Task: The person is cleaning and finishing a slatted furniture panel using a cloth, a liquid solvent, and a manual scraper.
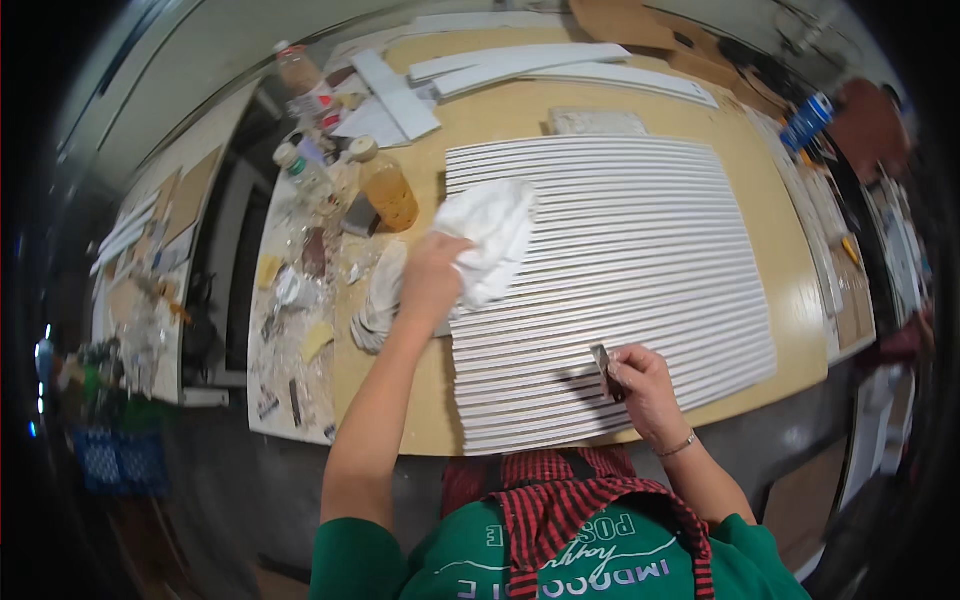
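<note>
White strips (640, 260) lie in rows mid table (770, 270). L hand (435, 277) grips white cloth (503, 225) over their far-left part; R hand (645, 388) pinches small tool (602, 366) above near side. Cloth could snag strip ends & shift rows; tool, if dipped, might scratch.

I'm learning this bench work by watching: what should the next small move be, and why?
Probably a light wipe with the white cloth along the pale strips: the left hand already holds it over their left ends, while the right hand keeps the small flat tool nearer the front edge, out of the way.
</note>
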The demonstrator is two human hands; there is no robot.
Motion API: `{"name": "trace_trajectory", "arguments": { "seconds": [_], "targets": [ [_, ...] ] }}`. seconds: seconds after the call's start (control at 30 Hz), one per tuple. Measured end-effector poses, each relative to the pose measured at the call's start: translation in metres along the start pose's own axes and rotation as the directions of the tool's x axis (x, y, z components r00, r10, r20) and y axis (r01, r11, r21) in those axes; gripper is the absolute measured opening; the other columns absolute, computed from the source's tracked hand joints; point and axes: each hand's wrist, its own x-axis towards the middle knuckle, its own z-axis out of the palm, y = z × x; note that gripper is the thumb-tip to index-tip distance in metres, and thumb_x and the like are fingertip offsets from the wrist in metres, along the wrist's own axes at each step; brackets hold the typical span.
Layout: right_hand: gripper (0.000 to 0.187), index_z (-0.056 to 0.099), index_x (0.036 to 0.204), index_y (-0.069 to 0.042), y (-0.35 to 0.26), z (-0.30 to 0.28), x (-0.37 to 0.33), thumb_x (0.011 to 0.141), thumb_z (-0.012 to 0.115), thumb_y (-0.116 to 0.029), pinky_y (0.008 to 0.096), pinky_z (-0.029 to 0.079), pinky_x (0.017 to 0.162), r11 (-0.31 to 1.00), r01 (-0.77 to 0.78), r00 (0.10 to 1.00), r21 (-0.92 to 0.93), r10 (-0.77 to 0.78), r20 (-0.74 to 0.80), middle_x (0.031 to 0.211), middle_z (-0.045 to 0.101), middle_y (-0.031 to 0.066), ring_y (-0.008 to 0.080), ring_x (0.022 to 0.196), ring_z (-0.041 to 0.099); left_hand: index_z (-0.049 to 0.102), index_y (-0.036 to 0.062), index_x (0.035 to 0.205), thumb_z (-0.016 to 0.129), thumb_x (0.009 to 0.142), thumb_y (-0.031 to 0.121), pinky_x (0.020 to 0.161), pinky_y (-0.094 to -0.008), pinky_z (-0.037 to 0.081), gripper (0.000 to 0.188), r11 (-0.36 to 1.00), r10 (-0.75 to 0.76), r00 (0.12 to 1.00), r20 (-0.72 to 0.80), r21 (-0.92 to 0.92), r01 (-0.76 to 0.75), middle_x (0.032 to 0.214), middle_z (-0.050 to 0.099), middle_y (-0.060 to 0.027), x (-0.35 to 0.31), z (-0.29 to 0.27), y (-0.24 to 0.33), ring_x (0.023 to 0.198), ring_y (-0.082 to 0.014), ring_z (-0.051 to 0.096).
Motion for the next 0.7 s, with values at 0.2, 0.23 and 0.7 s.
{"name": "trace_trajectory", "arguments": {
  "seconds": [0.2, 0.23, 0.7],
  "targets": [
    [0.007, 0.066, 0.087, 0.000, 0.017, 0.075, 0.015, 0.090, 0.069, -0.006, 0.0254, 0.044, 0.059, 0.971, 0.128, 0.935, -0.201, -0.186, -0.302, 0.074, 0.064, -0.0001, 0.0071, 0.065, 0.057, 0.076, 0.0114, 0.110, 0.058, 0.073, -0.002, 0.093, -0.0449, 0.048, 0.043, 0.998, -0.039, 0.993, -0.110, 0.039, 0.044, 0.111, 0.067, -0.0094, -0.006, -0.050, -0.075, 0.106, -0.0320, 0.060],
    [0.009, 0.066, 0.085, 0.001, 0.021, 0.085, 0.019, 0.090, 0.070, -0.006, 0.0258, 0.044, 0.059, 0.912, 0.187, 0.899, -0.364, -0.309, -0.311, 0.073, 0.064, -0.0009, 0.0061, 0.065, 0.057, 0.075, 0.0120, 0.113, 0.058, 0.073, -0.001, 0.099, -0.0475, 0.044, 0.045, 0.980, -0.040, 0.987, -0.158, 0.185, 0.069, 0.117, 0.065, -0.0083, -0.012, -0.056, -0.084, 0.112, -0.0316, 0.058],
    [0.011, 0.067, 0.086, -0.001, 0.063, 0.154, 0.016, 0.079, 0.075, 0.001, 0.0355, 0.051, 0.059, 0.274, 0.083, 0.717, -0.958, -0.684, -0.133, 0.076, 0.061, 0.0095, 0.0251, 0.065, 0.063, 0.071, -0.0006, 0.108, 0.062, 0.081, -0.012, 0.087, -0.0335, 0.050, 0.030, 0.836, 0.172, 0.983, 0.065, -0.538, -0.111, 0.111, 0.068, -0.0137, -0.101, -0.058, -0.033, 0.097, -0.0255, 0.066]
  ]
}}
